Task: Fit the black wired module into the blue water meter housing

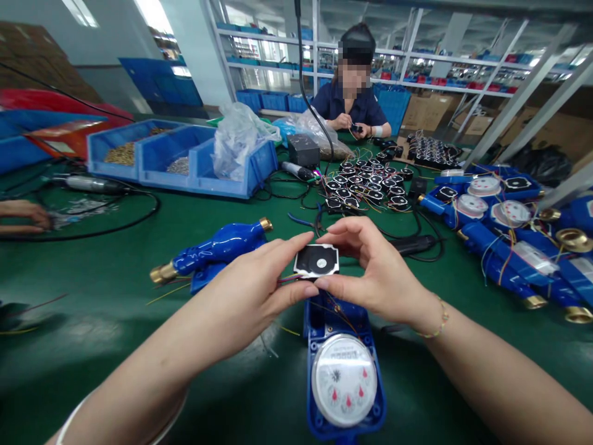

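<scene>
A small black module with a white edge and a round disc [317, 260] is held between both hands. My left hand [273, 272] grips its left side, fingers and thumb closed on it, with thin coloured wires beside the thumb. My right hand [365, 269] holds the right side between thumb and fingers. Just below the module is an open blue meter housing [377, 395] with a round white dial [344, 380] with red pointers; wires rise from its upper part. Left of my left hand lies a blue meter body [217, 247] with brass ends.
Blue bins [199, 164] of small metal parts stand at the back left. Many wired black modules [365, 185] lie behind my hands. Blue meters [509, 241] are piled right. Across the table, a person [352, 105] handles a small part; another person's hand [25, 216] is far left.
</scene>
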Available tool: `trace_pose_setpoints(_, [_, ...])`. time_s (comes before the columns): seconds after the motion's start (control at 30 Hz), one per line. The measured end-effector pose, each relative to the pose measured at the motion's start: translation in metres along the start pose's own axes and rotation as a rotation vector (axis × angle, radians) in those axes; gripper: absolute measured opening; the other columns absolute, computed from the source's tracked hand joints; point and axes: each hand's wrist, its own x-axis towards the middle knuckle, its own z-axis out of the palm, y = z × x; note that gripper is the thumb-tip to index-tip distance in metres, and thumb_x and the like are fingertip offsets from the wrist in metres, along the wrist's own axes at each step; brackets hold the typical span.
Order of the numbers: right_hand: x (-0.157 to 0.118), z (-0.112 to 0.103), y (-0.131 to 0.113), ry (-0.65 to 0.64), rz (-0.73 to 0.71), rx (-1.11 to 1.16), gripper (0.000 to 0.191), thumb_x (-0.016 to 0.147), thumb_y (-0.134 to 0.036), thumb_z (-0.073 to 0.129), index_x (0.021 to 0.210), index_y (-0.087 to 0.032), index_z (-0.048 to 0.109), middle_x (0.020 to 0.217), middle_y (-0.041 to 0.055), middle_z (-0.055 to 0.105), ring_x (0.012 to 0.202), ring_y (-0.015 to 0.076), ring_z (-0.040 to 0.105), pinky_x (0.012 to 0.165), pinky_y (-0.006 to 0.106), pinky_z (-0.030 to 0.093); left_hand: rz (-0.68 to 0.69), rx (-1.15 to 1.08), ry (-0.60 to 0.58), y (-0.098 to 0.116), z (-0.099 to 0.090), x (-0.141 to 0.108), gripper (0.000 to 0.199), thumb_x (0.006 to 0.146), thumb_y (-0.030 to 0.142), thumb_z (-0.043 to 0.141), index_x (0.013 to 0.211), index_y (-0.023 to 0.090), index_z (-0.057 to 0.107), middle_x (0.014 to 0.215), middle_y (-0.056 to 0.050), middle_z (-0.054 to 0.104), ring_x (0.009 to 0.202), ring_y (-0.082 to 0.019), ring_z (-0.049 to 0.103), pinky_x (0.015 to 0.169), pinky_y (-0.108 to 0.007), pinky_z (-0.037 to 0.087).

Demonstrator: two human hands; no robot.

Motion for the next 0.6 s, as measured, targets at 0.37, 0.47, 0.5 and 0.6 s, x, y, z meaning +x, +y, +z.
trace_pose_setpoints(0.37, [-0.02, 0.001, -0.002, -0.186, 0.221, -0.729, 0.031, 0.075, -0.044, 0.079, 0.087, -0.021, 0.062, 0.089, 0.0025, 0.051, 0.09, 0.0249, 0.048, 0.075, 0.041, 0.041, -0.282, -0.021, 0.064, -0.041, 0.003, -0.021, 0.052, 0.083, 0.056, 0.053, 0.125, 0.026, 0.044, 0.118, -0.005, 0.058, 0.103, -0.027, 0.058, 0.087, -0.039, 0.046])
trace_pose_setpoints(0.47, [-0.032, 0.004, -0.004, -0.33, 0.271, -0.848, 0.03, 0.075, -0.051, 0.077, 0.075, -0.022, 0.066, 0.083, 0.0027, 0.049, 0.088, 0.0261, 0.045, 0.072, 0.041, 0.035, -0.384, 0.048, 0.003, -0.054, 0.022, -0.042, 0.056, 0.085, 0.056, 0.048, 0.129, 0.022, 0.041, 0.126, -0.009, 0.054, 0.111, -0.03, 0.054, 0.093, -0.042, 0.045])
trace_pose_setpoints(0.5, [-0.032, 0.005, -0.003, -0.345, 0.275, -0.85, 0.03, 0.074, -0.05, 0.078, 0.075, -0.022, 0.066, 0.083, 0.0027, 0.049, 0.088, 0.0259, 0.045, 0.072, 0.041, 0.034, -0.405, 0.073, -0.006, -0.054, 0.031, -0.047, 0.055, 0.086, 0.054, 0.047, 0.129, 0.021, 0.041, 0.126, -0.01, 0.053, 0.112, -0.03, 0.054, 0.092, -0.043, 0.045])
trace_pose_setpoints(0.6, [-0.03, 0.007, -0.001, -0.358, 0.285, -0.836, 0.03, 0.072, -0.047, 0.081, 0.075, -0.022, 0.066, 0.083, 0.0025, 0.05, 0.089, 0.0248, 0.045, 0.074, 0.04, 0.032, -0.434, 0.125, -0.017, -0.05, 0.058, -0.054, 0.048, 0.089, 0.045, 0.044, 0.127, 0.017, 0.042, 0.124, -0.013, 0.054, 0.105, -0.032, 0.058, 0.084, -0.044, 0.049])
